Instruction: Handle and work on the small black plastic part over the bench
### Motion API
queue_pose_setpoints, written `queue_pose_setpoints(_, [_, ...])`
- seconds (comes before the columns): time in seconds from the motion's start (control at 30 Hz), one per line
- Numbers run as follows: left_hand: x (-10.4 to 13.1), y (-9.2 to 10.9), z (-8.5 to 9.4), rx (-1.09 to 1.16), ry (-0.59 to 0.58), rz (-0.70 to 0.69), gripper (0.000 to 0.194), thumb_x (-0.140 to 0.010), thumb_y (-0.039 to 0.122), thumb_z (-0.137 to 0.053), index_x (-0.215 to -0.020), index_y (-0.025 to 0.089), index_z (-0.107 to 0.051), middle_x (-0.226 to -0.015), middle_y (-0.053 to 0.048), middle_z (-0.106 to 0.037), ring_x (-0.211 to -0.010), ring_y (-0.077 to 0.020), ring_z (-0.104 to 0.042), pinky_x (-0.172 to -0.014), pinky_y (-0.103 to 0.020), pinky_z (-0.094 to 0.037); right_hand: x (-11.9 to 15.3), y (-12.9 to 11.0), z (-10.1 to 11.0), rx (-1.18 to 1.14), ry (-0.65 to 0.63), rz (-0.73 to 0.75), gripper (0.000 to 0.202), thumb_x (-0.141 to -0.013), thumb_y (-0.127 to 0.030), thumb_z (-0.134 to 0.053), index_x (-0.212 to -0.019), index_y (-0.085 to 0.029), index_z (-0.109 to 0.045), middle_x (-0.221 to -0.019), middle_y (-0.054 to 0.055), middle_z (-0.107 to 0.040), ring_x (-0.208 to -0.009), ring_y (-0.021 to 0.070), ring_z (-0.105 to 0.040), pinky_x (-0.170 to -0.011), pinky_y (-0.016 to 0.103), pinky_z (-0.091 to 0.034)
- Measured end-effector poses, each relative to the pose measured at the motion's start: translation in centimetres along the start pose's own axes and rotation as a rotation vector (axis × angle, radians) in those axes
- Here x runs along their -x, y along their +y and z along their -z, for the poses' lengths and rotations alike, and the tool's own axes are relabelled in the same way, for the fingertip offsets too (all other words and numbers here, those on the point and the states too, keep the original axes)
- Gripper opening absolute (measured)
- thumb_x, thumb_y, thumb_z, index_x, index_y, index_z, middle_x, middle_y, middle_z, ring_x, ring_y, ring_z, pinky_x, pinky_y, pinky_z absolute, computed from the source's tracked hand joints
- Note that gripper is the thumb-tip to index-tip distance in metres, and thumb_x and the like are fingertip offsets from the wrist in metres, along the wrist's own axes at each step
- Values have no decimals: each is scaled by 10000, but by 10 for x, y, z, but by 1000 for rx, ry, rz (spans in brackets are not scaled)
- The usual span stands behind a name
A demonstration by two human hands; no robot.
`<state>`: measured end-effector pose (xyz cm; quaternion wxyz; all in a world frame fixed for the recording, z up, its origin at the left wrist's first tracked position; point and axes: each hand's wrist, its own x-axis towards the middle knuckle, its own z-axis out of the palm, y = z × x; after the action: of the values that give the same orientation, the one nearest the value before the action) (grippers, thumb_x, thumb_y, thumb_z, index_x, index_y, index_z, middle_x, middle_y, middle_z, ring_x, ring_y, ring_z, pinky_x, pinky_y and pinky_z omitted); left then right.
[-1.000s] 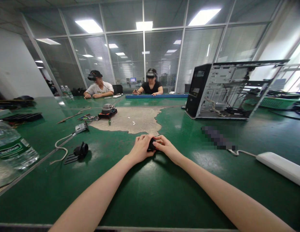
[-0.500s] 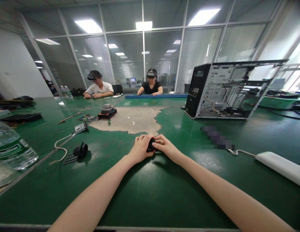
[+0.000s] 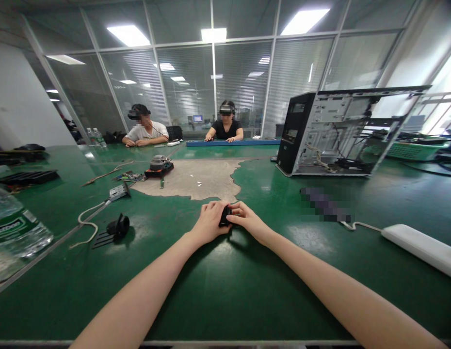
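Observation:
Between my two hands, just above the green tabletop (image 3: 211, 291), is a small black object (image 3: 224, 216); its kind cannot be made out. My left hand (image 3: 211, 220) wraps round it from the left, fingers curled over the top. From the right, my right hand (image 3: 245, 218) presses thumb and fingertips against it. Most of the object is hidden by the fingers. To the left on the table lies a black plastic part (image 3: 118, 226) with thin prongs.
An open computer case (image 3: 296, 135) stands at the right. A white power strip (image 3: 418, 247) lies nearer, a water bottle (image 3: 20, 223) at the left. A heatsink-like part (image 3: 159, 166) sits on the worn patch (image 3: 207, 177). Two people (image 3: 227, 126) sit across the table.
The whole view has shifted slightly, so things appear a little further left and up. Both hands keep their hold on the black object, with little visible finger movement.

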<state>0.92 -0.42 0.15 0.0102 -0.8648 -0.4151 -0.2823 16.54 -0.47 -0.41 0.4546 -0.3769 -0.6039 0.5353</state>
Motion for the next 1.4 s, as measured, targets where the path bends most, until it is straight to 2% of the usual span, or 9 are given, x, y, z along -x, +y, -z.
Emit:
queue_pose_setpoints(0.2, [0,0,0,6,5,-7,571,-618,229,-624,-1119,232,-350,-1129,-28,-481,-1032,-225,-396,-846,-355,-287,2,-2,-3,-5,22,11,274,-688,-376,-590,-871,-197,-491,-777,0,-571,-721,128,-550,-679,286,-436])
queue_pose_setpoints(0.4, [0,-1,0,1,-7,6,563,-624,242,-615,-1120,234,-350,-1123,-33,-480,-1033,-228,-394,-849,-357,-283,-2,6,0,59,47,25,296,-685,-370,-594,-898,-175,-529,-880,43,-587,-823,154,-547,-765,323,-427])
queue_pose_setpoints(0.63, [0,1,2,0,-21,14,560,-621,240,-615,-1117,233,-356,-1120,-37,-480,-1023,-234,-402,-845,-367,-289,3,-5,0,-43,-51,0,374,-584,-272,-693,-888,-217,-481,-830,0,-575,-791,144,-553,-735,320,-442])
queue_pose_setpoints(0.8, [0,1,1,-13,-16,7,557,-633,254,-612,-1125,229,-352,-1131,-41,-474,-1028,-235,-398,-843,-364,-295,2,-2,-2,-33,-12,14,280,-673,-342,-614,-875,-207,-475,-760,-6,-565,-723,129,-551,-705,307,-437])
queue_pose_setpoints(0.97, [0,-1,0,-6,-11,2,583,-619,249,-626,-1129,225,-345,-1132,-37,-477,-1035,-231,-392,-852,-363,-289,-2,6,-1,66,37,40,274,-685,-359,-595,-871,-182,-500,-830,22,-565,-775,142,-544,-755,328,-420])
queue_pose_setpoints(1.17, [0,1,2,3,-34,24,570,-620,243,-617,-1124,235,-351,-1122,-38,-477,-1028,-234,-398,-852,-368,-286,4,-4,1,18,-50,25,363,-590,-285,-688,-866,-218,-463,-823,-9,-560,-775,136,-546,-737,318,-431])
queue_pose_setpoints(1.4, [0,-1,1,10,-19,12,569,-626,256,-622,-1128,236,-353,-1133,-34,-479,-1033,-237,-397,-849,-368,-288,3,-1,-2,-21,4,10,272,-683,-367,-603,-870,-220,-471,-754,-14,-566,-705,122,-553,-682,296,-446])
